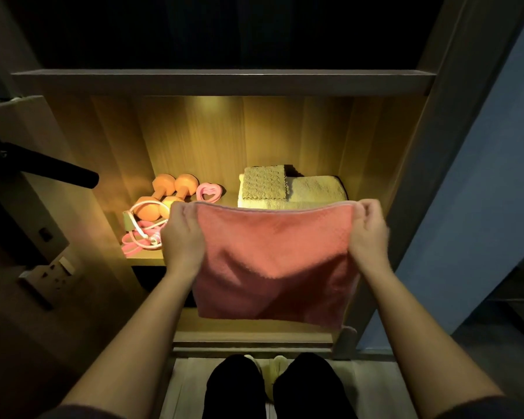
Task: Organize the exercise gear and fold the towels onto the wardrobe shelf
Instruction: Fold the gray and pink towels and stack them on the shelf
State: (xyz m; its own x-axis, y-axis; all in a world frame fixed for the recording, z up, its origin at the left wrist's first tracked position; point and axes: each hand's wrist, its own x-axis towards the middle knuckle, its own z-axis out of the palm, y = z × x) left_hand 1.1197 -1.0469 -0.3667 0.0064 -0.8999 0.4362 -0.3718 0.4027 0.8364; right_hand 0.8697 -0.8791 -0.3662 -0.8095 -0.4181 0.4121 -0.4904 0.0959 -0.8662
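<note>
towel (273, 261) is pinched at top corners by left hand (180, 234) and right hand (368, 228) in front of shelf (146, 260); could be dropped if one pinch slips

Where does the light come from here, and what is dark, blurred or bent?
Head view: warm light from above falls on the shelf, the dumbbells and the folded towels; the compartment above is black; the right hand is blurred; the wide lens bows the wardrobe edges.
</note>
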